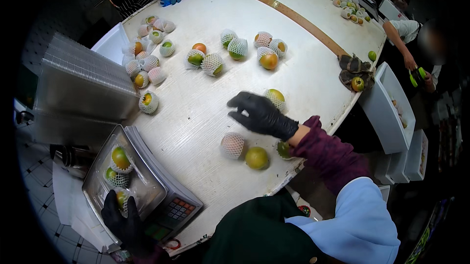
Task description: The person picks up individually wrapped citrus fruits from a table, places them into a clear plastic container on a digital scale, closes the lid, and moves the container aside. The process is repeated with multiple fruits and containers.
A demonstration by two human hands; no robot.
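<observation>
My left hand, in a black glove, has its fingers around a green-orange fruit in a foam net on the scale's metal pan. Two more netted fruits lie above it in a clear plastic tray on that pan. Over the white table, my right hand, also black-gloved, is spread with nothing between its fingers. Just behind it sits a netted yellow-green fruit. Nearer me lie a fruit in a pinkish net, a bare yellow-green fruit and a green one partly behind my sleeve.
Stacked clear plastic containers stand at the left, beside a pile of netted fruits. Small groups of netted fruits dot the table's middle. A brown strip crosses the table. Two people work at the far left and right, near white foam boxes.
</observation>
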